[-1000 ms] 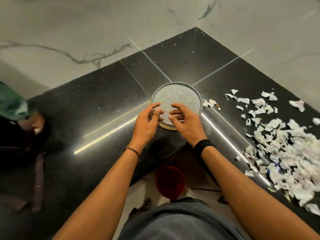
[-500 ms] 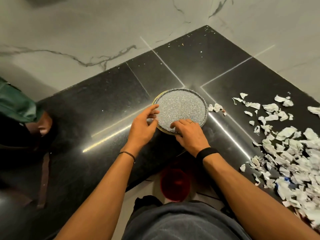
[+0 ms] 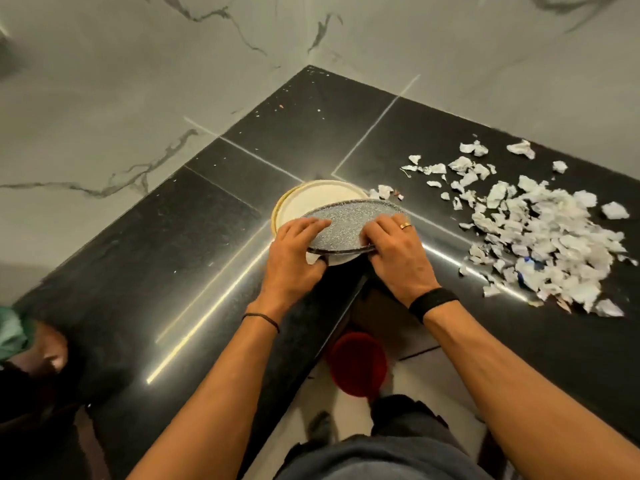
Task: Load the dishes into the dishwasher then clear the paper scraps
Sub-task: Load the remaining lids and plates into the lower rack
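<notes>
A grey speckled plate (image 3: 349, 221) is tilted up at its near edge above a cream plate (image 3: 318, 199), which lies flat on the black counter (image 3: 173, 244). My left hand (image 3: 294, 251) grips the speckled plate's near left rim, fingers on top. My right hand (image 3: 398, 247) grips its near right rim, a ring on one finger. A wide scatter of torn white paper scraps (image 3: 540, 230) covers the counter to the right, the nearest bits lying just beside the plates.
The counter forms an inner corner against marble walls (image 3: 138, 81). Its front edge runs just under my wrists. A red bucket (image 3: 358, 365) stands on the floor below. Another person's head with a green cloth (image 3: 20, 341) shows at the lower left.
Both hands have taken hold of the speckled plate's near rim and lifted it, uncovering the cream plate below. The view has shifted closer.
</notes>
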{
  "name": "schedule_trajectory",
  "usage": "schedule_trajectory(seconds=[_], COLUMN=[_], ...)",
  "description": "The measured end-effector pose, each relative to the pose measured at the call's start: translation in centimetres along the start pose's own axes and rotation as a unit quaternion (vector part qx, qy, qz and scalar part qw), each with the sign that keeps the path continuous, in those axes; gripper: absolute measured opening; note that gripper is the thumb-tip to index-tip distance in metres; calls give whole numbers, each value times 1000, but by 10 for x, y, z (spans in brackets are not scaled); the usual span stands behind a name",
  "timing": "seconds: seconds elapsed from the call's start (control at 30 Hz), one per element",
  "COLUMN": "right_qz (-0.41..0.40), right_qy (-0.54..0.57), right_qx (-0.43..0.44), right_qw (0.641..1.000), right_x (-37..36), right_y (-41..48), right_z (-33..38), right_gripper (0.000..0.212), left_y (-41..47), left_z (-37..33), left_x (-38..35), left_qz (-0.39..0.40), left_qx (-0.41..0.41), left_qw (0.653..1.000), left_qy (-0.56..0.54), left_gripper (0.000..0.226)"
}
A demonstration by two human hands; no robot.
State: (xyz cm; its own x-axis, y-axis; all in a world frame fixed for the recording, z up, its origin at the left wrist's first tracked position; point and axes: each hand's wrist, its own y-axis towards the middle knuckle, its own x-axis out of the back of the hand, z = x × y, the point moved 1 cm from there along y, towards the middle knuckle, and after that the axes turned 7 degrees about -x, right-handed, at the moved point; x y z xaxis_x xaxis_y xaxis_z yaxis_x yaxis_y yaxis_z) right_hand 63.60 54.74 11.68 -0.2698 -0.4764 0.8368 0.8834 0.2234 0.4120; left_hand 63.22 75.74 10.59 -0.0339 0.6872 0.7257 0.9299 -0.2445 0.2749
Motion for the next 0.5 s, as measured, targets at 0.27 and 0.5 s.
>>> schedule_trajectory(seconds=[0.27,0.5], right_qz=[-94,-167], right_qy=[-43,-116], right_qx=[-178,-325], right_qw=[979,923], right_x=[65,154], right_y=[-122,-251], right_z=[-2,-29], right_gripper=[35,39], left_y=[-8,-40], left_z=[-58,-192], left_x=[-58,-128], left_qz=[122,234], left_qx=[-194,-359], left_qw=[973,903], left_qy=[-21,-22], left_gripper=[67,50])
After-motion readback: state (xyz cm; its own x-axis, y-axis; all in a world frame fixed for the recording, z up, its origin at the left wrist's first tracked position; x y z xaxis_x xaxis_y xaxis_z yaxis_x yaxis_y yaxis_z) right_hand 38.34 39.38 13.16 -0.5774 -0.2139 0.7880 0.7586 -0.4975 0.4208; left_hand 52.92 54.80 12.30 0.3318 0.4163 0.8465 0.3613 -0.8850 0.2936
